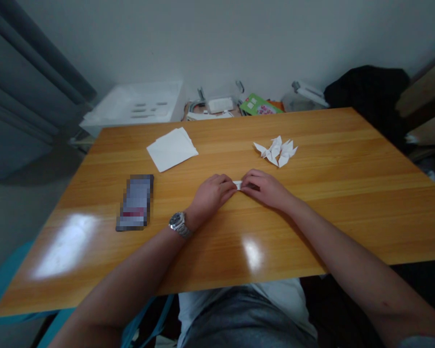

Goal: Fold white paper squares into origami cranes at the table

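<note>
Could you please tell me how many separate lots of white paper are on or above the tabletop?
3: flat sheets beyond the left hand, a cluster of folded pieces beyond the right hand, and a small piece between both hands, which partly hide it.

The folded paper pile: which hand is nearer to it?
Right. The right hand is just in front of the folded paper pile; the left hand is farther away, leftward.

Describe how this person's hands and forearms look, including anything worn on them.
The left hand and right hand are bare, without gloves. The left forearm is uncovered but for a silver-coloured metal-link wristwatch with a round, dark dial. The right forearm carries no watch; farther up that arm, a grey cloth edge, probably a sleeve, shows at the picture's corner.
</note>
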A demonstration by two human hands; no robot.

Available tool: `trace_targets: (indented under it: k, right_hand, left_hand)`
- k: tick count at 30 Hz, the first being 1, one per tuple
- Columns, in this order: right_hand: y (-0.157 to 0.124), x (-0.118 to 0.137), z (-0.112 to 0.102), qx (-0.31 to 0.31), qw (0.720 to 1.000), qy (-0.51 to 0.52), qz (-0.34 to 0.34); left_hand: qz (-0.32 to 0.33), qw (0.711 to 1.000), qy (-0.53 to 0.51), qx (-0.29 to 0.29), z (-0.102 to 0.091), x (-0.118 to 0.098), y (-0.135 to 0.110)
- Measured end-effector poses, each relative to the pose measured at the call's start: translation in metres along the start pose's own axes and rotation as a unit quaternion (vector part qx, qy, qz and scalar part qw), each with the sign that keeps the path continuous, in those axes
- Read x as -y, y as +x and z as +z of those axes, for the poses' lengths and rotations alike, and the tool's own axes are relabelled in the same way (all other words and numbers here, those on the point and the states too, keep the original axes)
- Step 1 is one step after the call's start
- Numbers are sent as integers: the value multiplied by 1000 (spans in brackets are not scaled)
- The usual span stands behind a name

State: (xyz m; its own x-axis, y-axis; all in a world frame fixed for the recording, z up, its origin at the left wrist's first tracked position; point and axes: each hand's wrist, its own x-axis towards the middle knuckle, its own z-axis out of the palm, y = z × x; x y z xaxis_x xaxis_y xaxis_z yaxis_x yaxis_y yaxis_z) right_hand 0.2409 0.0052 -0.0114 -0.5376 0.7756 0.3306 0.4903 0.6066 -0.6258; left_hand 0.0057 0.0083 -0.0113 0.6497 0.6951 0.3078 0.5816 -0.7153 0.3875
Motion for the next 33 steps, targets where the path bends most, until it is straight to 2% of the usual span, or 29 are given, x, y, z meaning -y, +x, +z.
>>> trace_targets:
  k: [14, 20, 26, 33]
  right_hand:
    - [1, -1, 6, -52, 992, 17, 111]
    - [1, -5, 6, -32, 995, 35, 93]
    - [2, -8, 5, -8, 996, 55, 76]
    - [6, -11, 5, -5, 994, 36, 100]
  left_hand:
    - [-76, 990, -114, -33, 5, 3, 4]
    - [-102, 985, -136, -31, 8, 7, 10]
    - [-96, 987, -126, -18, 7, 7, 14]
    - [-115, 987, -114, -20, 8, 5, 15]
